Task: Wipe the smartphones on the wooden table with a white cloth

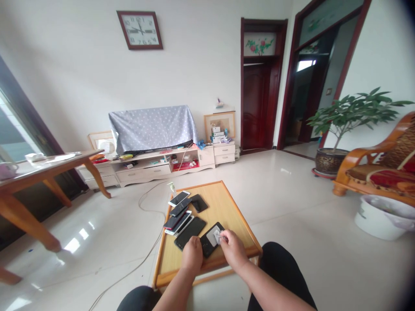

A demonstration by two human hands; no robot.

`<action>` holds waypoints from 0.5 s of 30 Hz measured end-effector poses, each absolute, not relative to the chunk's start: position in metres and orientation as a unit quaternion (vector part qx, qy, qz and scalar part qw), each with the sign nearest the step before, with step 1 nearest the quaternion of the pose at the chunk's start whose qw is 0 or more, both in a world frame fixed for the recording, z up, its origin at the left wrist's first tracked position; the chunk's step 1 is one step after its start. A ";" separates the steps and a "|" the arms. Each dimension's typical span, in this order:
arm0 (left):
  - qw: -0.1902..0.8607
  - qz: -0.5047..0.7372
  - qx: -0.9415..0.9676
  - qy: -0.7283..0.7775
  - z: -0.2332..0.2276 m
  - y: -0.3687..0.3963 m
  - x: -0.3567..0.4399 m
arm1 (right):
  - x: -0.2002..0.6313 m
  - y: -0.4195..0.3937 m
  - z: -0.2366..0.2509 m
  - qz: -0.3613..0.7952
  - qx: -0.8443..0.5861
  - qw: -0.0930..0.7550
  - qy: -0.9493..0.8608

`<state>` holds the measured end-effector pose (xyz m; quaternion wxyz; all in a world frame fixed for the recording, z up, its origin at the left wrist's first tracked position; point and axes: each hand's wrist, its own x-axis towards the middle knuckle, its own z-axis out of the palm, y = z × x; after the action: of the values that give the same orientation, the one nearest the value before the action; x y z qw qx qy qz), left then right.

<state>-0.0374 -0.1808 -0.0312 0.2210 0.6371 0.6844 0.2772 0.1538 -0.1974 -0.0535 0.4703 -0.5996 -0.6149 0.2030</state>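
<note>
A black phone (206, 249) lies tilted over the near part of the small wooden table (223, 198), with a pale rectangular patch on its upward face. My left hand (192, 254) is closed on the phone's left edge. My right hand (232, 248) pinches a small crumpled white tissue (216, 234) against the pale patch. Whether that patch is part of the phone or more tissue, I cannot tell. Beside my left hand rests a larger black phone (190, 233). Beyond it, several phones overlap in a row, including a white one (179, 198), and another black phone (199, 203) lies to their right.
A pump bottle (171, 188) stands at the table's far left corner. A cable (142, 255) runs over the floor on the left. To the right are a white bucket (376, 218), a wooden chair (366, 166) and a potted plant (332, 160). My knees flank the table.
</note>
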 end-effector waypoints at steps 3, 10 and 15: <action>0.204 0.243 0.637 0.703 -0.031 -0.179 -0.036 | 0.154 -0.195 -0.052 0.196 -0.615 0.461 -0.609; 0.140 0.208 0.675 0.694 -0.030 -0.193 -0.031 | 0.158 -0.190 -0.052 0.175 -0.624 0.455 -0.611; 0.112 0.218 0.720 0.650 -0.038 -0.200 -0.036 | 0.164 -0.186 -0.038 0.138 -0.623 0.421 -0.644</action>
<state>-0.0356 -0.2003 -0.0383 0.1117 0.7197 0.6497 0.2179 0.1639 -0.1861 -0.0384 0.4214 -0.6233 -0.6442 0.1375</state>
